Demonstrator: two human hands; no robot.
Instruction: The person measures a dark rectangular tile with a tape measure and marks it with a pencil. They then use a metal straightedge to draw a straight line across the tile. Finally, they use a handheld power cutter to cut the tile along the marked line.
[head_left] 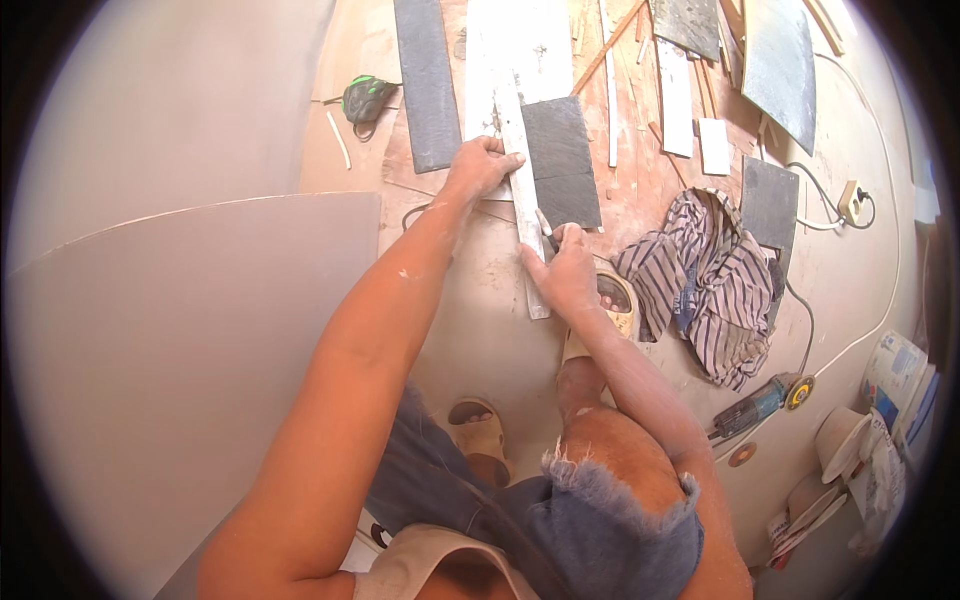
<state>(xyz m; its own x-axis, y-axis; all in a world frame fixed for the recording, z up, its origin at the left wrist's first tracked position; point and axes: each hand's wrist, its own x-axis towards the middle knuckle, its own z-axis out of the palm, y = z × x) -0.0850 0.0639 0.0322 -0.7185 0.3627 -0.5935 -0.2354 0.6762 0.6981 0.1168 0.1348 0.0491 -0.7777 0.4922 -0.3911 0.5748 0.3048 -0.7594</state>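
Note:
A long whitish straight bar (525,280) lies over a white panel (517,45) and a dark grey slate-like tile (560,160). My left hand (480,168) is closed on the bar's upper part, thumb across it. Lower down, my right hand (566,268) grips a slim pen-like tool (545,228), its thumb against the bar's right side. The tool's tip is too small to make out. A long dark tile strip (425,80) lies left of the white panel.
Tile offcuts (775,70) and thin strips surround the work. A tape measure (365,100) lies left; a striped cloth (725,300), angle grinder (750,405), power strip (850,203) and cords lie right. Buckets (840,440) stand lower right; my sandalled feet (475,430) are below.

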